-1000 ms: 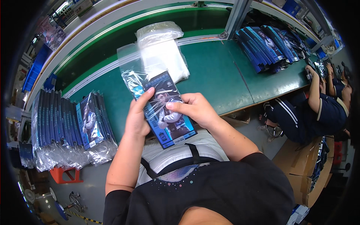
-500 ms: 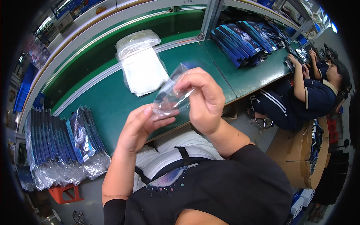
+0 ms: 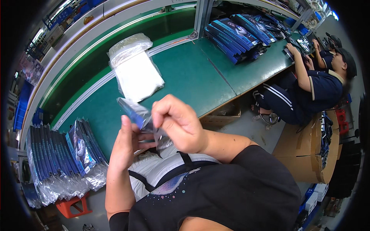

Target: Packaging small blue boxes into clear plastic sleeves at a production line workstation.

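Green is covering the long surface [image 3: 185, 77], which is running toward the upper right. A brown cardboard carton [image 3: 293, 161] is standing at the right. Over at the left, a row of bagged blue packages [image 3: 50, 154] is standing on edge, the spines carrying blue lettering too small to read; one front is showing a printed figure and a small white patch. Fanned blue boxes [image 3: 231, 38], similarly printed, are lying toward the far end. A white stack [image 3: 138, 77] in clear plastic is resting nearer. The right hand [image 3: 179, 127] is pinching a bagged package [image 3: 137, 114] between thumb and curled fingers. The left hand [image 3: 125, 142] is holding its thumb upright beside it, its fingers partly hidden; whether they are pressing cannot be told. The bagged package, its print blurred, is tilting above the surface's near edge.
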Available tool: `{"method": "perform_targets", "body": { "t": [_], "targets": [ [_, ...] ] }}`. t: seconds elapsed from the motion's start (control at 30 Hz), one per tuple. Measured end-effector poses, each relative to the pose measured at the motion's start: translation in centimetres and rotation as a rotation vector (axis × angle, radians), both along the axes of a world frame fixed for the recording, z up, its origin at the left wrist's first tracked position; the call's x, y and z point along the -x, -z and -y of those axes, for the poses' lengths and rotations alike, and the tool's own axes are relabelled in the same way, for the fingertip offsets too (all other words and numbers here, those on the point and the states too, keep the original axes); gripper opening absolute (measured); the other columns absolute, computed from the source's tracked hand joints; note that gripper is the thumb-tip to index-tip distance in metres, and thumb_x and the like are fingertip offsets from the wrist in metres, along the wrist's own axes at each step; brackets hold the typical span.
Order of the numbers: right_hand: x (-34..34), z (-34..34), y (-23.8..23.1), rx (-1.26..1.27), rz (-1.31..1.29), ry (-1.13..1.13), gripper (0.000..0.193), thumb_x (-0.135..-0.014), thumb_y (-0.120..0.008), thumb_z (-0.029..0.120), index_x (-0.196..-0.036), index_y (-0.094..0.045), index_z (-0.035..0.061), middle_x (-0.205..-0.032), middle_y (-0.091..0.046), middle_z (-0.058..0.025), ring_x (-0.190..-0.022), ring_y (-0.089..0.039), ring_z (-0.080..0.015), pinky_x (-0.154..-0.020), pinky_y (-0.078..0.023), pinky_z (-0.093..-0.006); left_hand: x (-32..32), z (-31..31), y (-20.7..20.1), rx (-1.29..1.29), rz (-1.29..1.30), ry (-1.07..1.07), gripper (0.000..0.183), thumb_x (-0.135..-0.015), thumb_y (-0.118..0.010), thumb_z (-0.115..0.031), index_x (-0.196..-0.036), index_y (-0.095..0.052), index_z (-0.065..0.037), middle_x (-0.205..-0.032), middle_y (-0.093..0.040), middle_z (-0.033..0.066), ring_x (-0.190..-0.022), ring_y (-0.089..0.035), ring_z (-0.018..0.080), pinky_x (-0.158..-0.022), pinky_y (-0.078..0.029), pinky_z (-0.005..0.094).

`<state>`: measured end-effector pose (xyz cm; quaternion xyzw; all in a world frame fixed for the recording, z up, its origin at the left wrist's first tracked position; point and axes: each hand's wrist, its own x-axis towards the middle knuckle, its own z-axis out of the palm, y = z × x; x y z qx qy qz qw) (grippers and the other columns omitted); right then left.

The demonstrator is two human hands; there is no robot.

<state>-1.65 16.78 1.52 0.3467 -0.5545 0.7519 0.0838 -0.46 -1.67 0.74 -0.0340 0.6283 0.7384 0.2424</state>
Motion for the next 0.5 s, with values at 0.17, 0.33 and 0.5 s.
{"method": "perform_targets", "body": {
  "t": [0.17,0.33,0.5],
  "targets": [
    [0.2,2.5,0.6,-0.145,-0.266,-0.071,0.01,-0.084,-0.053,-0.001,-0.093,-0.051,0.0021,-0.084,-0.057,-0.0094,-0.072,-0.056,-0.0259,-0.068,-0.046,-0.0339,-1.7,-2.4,-0.7,-0.641,-0.035,-0.159,0.041,-0.099,-0.039,-0.041,-0.101,-0.057,-0.004,-0.104,-0.061,0.0095,-0.098,-0.06,0.0202,-0.09,-0.048,0.0355],
    [0.3,1.6,0.1,-0.175,-0.376,-0.131,0.053,-0.083,-0.067,0.024,-0.124,-0.048,-0.0023,-0.107,-0.054,-0.0154,-0.098,-0.053,-0.0313,-0.082,-0.044,-0.0384,-2.2,-0.5,-1.2,-0.429,-0.209,-0.41,0.04,-0.085,-0.048,-0.012,-0.122,-0.05,0.003,-0.109,-0.06,0.0137,-0.099,-0.06,0.0216,-0.09,-0.048,0.0338],
    [4.2,-5.7,1.9,-0.173,-0.433,0.673,0.051,-0.08,-0.073,0.031,-0.116,-0.052,0.0007,-0.108,-0.054,-0.0138,-0.097,-0.052,-0.0262,-0.078,-0.047,-0.0338,-3.6,4.3,-3.2,0.017,-0.669,-0.778,0.057,-0.074,-0.047,0.001,-0.13,-0.046,0.008,-0.115,-0.059,0.018,-0.097,-0.062,0.0238,-0.09,-0.049,0.0335]
  ]
}}
